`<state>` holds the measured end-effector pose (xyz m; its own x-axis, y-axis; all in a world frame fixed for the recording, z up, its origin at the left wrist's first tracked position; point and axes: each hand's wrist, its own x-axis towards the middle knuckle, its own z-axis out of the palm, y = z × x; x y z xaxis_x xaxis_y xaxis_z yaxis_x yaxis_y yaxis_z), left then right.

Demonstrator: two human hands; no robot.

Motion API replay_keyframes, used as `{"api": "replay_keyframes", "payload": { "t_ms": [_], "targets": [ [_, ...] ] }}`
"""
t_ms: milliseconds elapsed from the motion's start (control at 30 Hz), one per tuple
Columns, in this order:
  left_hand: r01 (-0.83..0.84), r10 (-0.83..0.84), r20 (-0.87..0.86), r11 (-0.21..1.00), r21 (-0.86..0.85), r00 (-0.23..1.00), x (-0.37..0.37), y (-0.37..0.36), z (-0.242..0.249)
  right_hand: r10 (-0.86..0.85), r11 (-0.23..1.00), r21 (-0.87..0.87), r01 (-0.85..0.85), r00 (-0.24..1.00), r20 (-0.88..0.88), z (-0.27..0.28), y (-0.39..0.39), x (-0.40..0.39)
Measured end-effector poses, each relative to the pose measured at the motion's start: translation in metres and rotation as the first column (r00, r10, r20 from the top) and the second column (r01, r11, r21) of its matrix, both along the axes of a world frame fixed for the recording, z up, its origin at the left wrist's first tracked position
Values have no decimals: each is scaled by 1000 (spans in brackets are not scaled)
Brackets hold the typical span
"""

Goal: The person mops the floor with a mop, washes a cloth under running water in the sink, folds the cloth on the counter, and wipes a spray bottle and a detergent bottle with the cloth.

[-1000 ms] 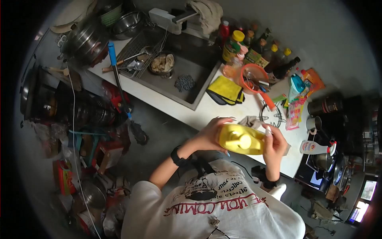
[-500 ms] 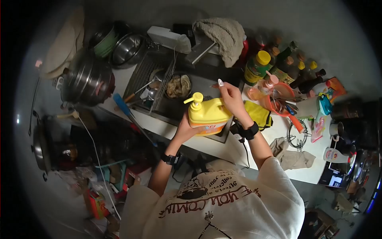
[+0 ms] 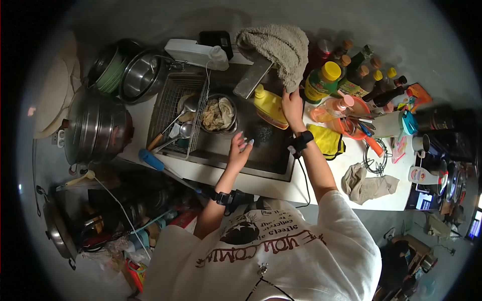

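A yellow pump bottle leans at the back right of the sink, under the end of a flat metal spout. My right hand has its fingers curled at the bottle's right side; they are partly hidden. Just above that hand hangs the corner of a beige towel. My left hand is empty over the front of the sink, its fingers apart. Beyond it, a metal bowl holds a crumpled, brownish-cream mass.
On the left of the sink is a wire rack with ladles. A blue-handled tool crosses the front edge. To the right stand sauce bottles, a pink pump bottle, an orange colander and a yellow cloth.
The yellow pump bottle has moved from the sink's front edge to its back right, along with my right hand. My left hand has let go of it and opened.
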<state>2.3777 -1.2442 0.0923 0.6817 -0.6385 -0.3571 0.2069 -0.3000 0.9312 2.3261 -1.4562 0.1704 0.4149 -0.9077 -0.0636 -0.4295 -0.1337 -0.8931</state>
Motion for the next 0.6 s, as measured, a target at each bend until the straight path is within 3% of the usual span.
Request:
{"api": "replay_keyframes", "payload": {
  "t_ms": [67, 133, 233, 333, 467, 600],
  "targets": [
    [11, -14, -24, 996, -83, 1000, -4, 6, -8, -43, 999, -24, 43, 999, 24, -15, -9, 3],
    [98, -95, -128, 995, 20, 987, 0, 13, -8, -111, 966, -237, 100, 993, -35, -38, -17, 5],
    [113, -110, -124, 994, 15, 986, 9, 20, -2, -132, 979, -175, 106, 980, -147, -35, -21, 7],
    [123, -122, -108, 992, 5, 987, 21, 26, 4, -91, 967, -252, 38, 974, -206, -55, -32, 10],
    [139, -135, -89, 989, 40, 987, 35, 34, 7, -118, 977, -207, 48, 933, -341, -58, -41, 13],
    [137, -134, -197, 991, 2, 971, 40, 40, 15, -109, 977, -210, 33, 925, -363, -57, -35, 9]
  ]
}}
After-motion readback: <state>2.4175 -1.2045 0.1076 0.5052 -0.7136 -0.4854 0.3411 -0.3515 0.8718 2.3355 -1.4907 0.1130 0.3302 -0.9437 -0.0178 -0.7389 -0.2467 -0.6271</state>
